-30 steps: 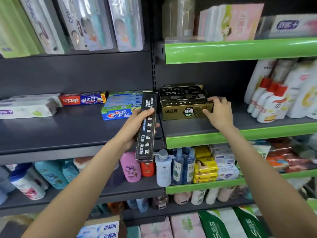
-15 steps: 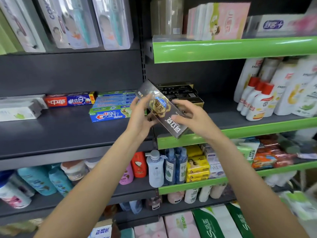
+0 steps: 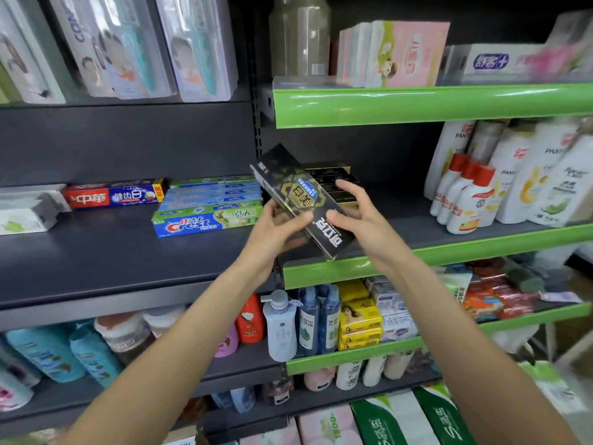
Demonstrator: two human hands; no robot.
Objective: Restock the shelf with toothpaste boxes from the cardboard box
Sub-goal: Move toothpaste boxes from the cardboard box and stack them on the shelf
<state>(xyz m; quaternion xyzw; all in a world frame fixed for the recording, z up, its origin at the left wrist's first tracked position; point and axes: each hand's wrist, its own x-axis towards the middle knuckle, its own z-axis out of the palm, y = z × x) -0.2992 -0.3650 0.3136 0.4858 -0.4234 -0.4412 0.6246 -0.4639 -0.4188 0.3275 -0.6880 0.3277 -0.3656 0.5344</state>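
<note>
A long black and gold toothpaste box is tilted in the air before the shelf, its far end up and left. My left hand grips it from below and the left, thumb on its front face. My right hand holds its right side, thumb on the lower face and fingers spread behind. Just behind it, a stack of matching black and gold boxes lies on the green-edged shelf. The cardboard box is out of view.
Crest boxes and a red and blue toothpaste box lie on the dark shelf to the left. White shampoo bottles stand at right. Toothbrush packs hang above. Bottles and soaps fill lower shelves.
A second ago my left hand held the box upright alone while my right hand pressed the stack. My right hand came over and both hands now hold the box tilted.
</note>
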